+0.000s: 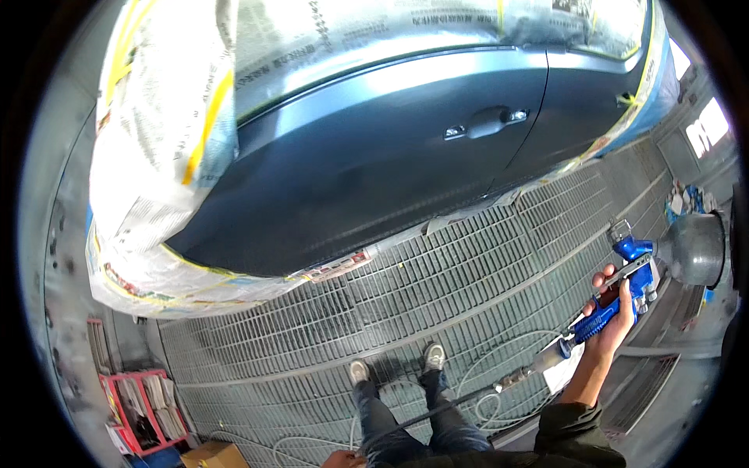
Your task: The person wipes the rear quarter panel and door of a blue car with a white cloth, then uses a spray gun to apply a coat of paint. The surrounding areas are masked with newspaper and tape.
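My right hand (612, 312) is wrapped round the handle of a blue spray gun (641, 273), off to the right of the car. The gun lies tilted, with its nozzle toward the car side and a grey paint cup (693, 249) joined to it. From the handle's lower end, a clear fitting (550, 355) leads into a dark air hose (449, 405). Low at the bottom edge, my left hand (343, 459) is closed about the hose; part of it is cut off. Ahead stands a car door panel (351, 171), dull dark blue-grey, with a handle (488, 123).
Masking paper (164, 148) and yellow tape cover the car's windows and edges. A metal grating floor (406, 296) carries loops of pale hose (484, 366). At lower left are a red rack (144, 409) with papers and a cardboard box (214, 455). A booth wall (66, 234) curves along the left.
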Demonstrator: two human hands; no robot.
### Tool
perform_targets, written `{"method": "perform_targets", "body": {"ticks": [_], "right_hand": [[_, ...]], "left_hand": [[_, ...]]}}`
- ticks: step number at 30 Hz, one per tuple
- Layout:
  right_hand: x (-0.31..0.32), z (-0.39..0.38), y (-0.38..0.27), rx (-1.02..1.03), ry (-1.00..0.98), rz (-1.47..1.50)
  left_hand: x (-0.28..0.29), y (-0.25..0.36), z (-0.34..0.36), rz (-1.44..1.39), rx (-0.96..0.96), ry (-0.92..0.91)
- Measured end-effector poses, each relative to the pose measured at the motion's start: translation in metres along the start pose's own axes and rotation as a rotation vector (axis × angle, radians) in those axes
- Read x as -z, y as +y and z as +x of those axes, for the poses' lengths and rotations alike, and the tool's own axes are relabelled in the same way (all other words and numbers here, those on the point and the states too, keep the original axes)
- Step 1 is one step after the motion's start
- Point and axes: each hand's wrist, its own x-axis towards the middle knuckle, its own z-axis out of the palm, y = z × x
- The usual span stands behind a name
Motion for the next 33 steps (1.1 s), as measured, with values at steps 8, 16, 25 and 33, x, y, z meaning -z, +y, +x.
{"method": "perform_targets", "body": {"ticks": [8,16,25,33], "right_hand": [[-0.034,-0.063,0.123,-0.192,-0.366,-0.145],[-0.103,-0.089,0.186,-0.305,-0.503,-0.087],[-0.101,-0.075,0.205,-0.303,-0.647,-0.070],[-0.095,-0.059,0.173,0.044,-0.144,-0.285]], "left_hand": [[0.089,0.004,-0.001,0.280,-0.195,0.656],[0.122,-0.040,-0.016,0.197,-0.085,0.648],[0.119,0.086,-0.032,0.086,0.102,0.662],[0.097,0.034,-0.006,0.099,0.097,0.582]]}}
